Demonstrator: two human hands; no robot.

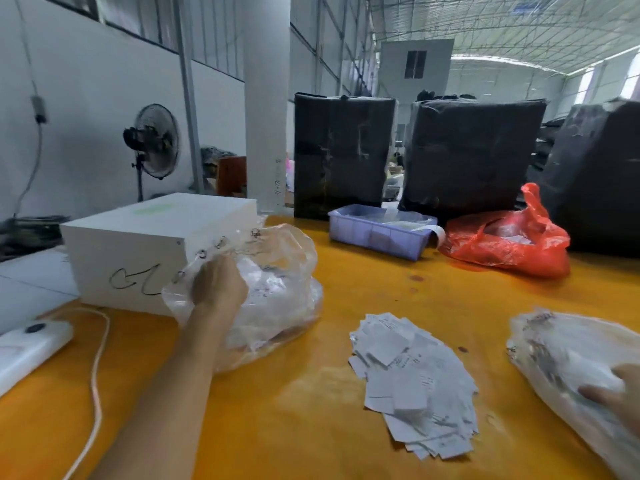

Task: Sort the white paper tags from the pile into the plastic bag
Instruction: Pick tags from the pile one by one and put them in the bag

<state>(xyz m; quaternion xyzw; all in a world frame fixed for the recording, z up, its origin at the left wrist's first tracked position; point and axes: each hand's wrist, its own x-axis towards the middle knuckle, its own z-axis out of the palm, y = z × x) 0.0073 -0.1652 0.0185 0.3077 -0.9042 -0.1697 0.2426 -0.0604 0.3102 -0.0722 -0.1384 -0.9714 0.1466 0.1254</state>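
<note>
On the yellow table [311,427], the left hand [218,284] reaches forward, its fingers curled down into the mouth of a clear plastic bag [277,271], which stands against a white box [145,237]. To the right of these fingers, well apart, lies the pile of white paper tags [415,379]. Further right, the right hand [620,396] rests with fingers rather straight on a second plastic bag [561,355] holding tags; whether it grips the bag I cannot tell.
</note>
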